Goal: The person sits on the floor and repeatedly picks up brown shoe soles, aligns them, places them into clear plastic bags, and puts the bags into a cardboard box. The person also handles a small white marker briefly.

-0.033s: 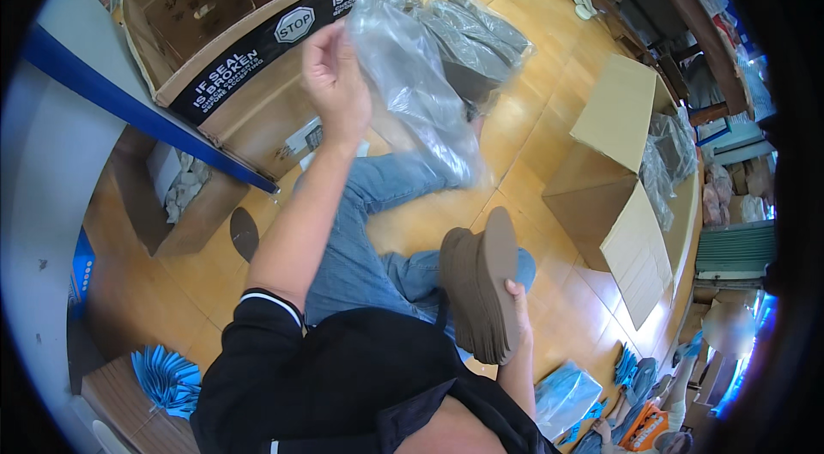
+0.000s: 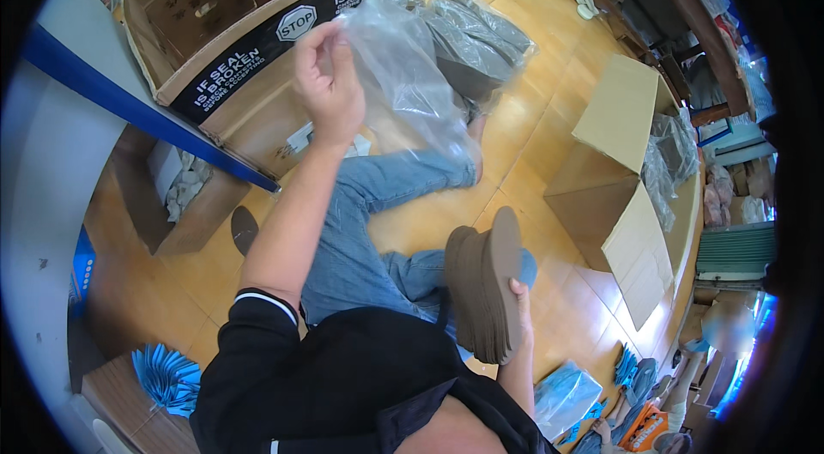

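Pinching the transparent plastic bag, left hand has closed fingers; right hand clasps the insole stack, long axis fore-aft, rearward-right of the bag.

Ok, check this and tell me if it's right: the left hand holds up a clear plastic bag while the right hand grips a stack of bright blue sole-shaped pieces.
The colour is wrong: the head view shows that the stack of sole-shaped pieces in the right hand is brown. The left hand does hold up a clear plastic bag.
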